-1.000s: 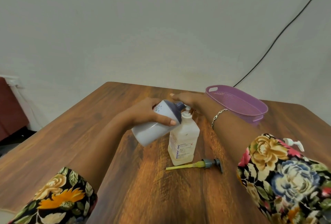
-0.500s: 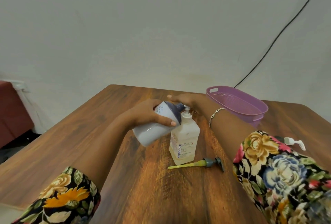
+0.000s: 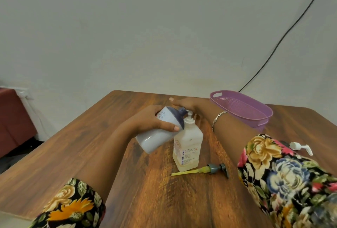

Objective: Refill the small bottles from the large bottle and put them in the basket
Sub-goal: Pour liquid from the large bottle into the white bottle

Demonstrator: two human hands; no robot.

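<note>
At the middle of the wooden counter (image 3: 145, 191) a small clear bottle (image 3: 187, 145) stands upright, pale liquid low in it and blue print running up its label. The person's left grip (image 3: 153, 120) is wrapped round a large white bottle (image 3: 155, 136), thumb across its front, holding it tilted with the dark blue top pointing toward 2 o'clock and the spout right at the small bottle's white neck. The right grip (image 3: 184, 103) lies behind that neck at 12 o'clock, some fingers stretched toward 10 o'clock; whether it grasps the neck cannot be told. A silver bracelet (image 3: 218, 118) circles the right wrist. Just beside the small bottle's base, at 5 o'clock, lies a grey pump head with a yellow tube (image 3: 209, 169). A white pump head (image 3: 300, 146) shows at 3 o'clock, partly behind the floral sleeve (image 3: 284, 173). The purple basket (image 3: 238, 108) sits at 2 o'clock, apart from both bottles.
</note>
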